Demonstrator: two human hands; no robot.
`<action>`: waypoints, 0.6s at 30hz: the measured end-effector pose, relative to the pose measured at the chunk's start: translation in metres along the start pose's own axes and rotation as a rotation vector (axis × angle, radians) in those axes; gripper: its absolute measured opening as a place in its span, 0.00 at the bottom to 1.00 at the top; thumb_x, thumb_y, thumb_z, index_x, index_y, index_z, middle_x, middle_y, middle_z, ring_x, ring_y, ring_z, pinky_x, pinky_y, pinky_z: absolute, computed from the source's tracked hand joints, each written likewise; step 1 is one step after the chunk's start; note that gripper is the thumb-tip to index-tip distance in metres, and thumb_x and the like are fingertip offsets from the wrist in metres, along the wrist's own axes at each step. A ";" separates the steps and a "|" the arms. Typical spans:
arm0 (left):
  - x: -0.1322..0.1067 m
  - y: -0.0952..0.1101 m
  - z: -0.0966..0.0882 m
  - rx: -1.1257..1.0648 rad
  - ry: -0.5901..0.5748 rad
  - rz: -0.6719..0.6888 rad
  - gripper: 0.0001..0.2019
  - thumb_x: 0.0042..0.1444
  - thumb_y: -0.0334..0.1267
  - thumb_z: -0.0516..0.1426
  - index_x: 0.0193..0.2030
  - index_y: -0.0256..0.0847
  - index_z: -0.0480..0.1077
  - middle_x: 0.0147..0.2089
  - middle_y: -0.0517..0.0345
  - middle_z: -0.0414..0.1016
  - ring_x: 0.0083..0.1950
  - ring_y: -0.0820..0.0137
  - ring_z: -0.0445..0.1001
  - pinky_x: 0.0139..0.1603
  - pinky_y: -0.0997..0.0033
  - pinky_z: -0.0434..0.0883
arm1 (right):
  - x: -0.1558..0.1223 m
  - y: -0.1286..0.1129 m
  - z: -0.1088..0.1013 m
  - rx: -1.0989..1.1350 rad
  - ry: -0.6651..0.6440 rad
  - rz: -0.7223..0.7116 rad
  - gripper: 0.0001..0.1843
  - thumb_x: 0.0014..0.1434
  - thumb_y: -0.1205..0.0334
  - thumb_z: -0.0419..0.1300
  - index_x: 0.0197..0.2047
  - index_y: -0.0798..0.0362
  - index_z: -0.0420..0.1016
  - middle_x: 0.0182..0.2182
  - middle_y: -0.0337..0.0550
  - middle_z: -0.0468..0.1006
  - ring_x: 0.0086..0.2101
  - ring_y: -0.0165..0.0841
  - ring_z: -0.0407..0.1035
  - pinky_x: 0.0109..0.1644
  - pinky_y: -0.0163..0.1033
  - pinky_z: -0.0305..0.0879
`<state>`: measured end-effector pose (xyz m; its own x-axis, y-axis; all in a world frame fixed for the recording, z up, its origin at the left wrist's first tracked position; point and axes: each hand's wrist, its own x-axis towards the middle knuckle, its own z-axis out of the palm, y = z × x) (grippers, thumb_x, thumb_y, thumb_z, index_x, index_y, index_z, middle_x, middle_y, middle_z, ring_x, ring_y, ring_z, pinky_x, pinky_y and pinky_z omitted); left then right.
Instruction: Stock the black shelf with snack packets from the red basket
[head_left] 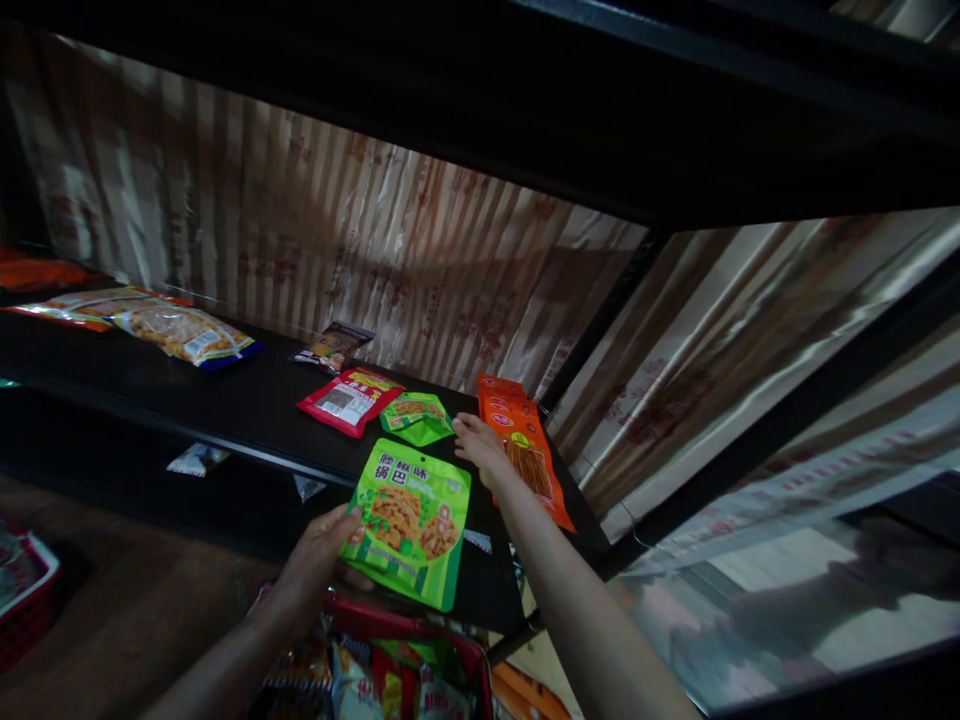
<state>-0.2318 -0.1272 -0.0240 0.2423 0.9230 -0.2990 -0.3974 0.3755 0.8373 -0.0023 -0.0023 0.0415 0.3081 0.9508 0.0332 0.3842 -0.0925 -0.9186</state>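
My left hand (324,550) grips a bright green snack bag (411,520) by its left edge, with the printed front facing me. Farther back, my right hand (480,445) reaches over the black shelf (285,400), fingertips at the right edge of a smaller-looking green snack bag (417,416) that lies there. Whether those fingers pinch that bag is hard to make out. Left of it lies a red snack bag (352,400) with a white label. An orange packet (525,445) with a clear window lies just right of my right hand.
A small brown packet (334,346) and a clear snack bag (186,332) lie farther left on the shelf. Below stands a red basket (382,618) filled with packets. Another red basket (34,600) is at lower left. A black upper shelf (450,90) hangs overhead.
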 end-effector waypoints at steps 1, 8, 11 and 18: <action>0.000 -0.002 -0.001 -0.015 -0.030 0.001 0.21 0.54 0.47 0.58 0.50 0.37 0.69 0.33 0.53 0.79 0.25 0.67 0.76 0.19 0.73 0.71 | 0.004 -0.004 0.006 0.033 -0.003 0.058 0.18 0.55 0.57 0.58 0.50 0.51 0.71 0.44 0.48 0.76 0.36 0.33 0.73 0.35 0.38 0.72; -0.003 0.003 -0.006 -0.039 -0.097 0.003 0.22 0.50 0.52 0.59 0.44 0.36 0.71 0.32 0.53 0.78 0.27 0.64 0.76 0.23 0.71 0.71 | 0.019 -0.012 0.041 0.178 -0.083 0.127 0.06 0.58 0.65 0.56 0.38 0.54 0.73 0.36 0.43 0.78 0.32 0.28 0.73 0.35 0.34 0.72; -0.004 0.010 -0.009 -0.013 -0.064 0.001 0.23 0.48 0.53 0.59 0.44 0.35 0.71 0.29 0.54 0.78 0.23 0.66 0.74 0.20 0.72 0.69 | 0.019 -0.014 0.052 0.212 -0.115 0.124 0.03 0.56 0.66 0.58 0.34 0.54 0.73 0.31 0.40 0.78 0.30 0.27 0.73 0.34 0.33 0.71; -0.008 0.020 -0.018 -0.042 -0.057 -0.017 0.24 0.46 0.53 0.61 0.44 0.36 0.71 0.30 0.55 0.78 0.27 0.64 0.76 0.23 0.70 0.71 | 0.012 -0.022 0.069 0.234 -0.182 0.114 0.05 0.52 0.71 0.60 0.26 0.55 0.74 0.26 0.39 0.77 0.28 0.28 0.72 0.34 0.34 0.72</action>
<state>-0.2578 -0.1252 -0.0132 0.2989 0.9104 -0.2859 -0.4288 0.3958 0.8121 -0.0671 0.0313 0.0346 0.1690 0.9774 -0.1267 0.1389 -0.1509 -0.9787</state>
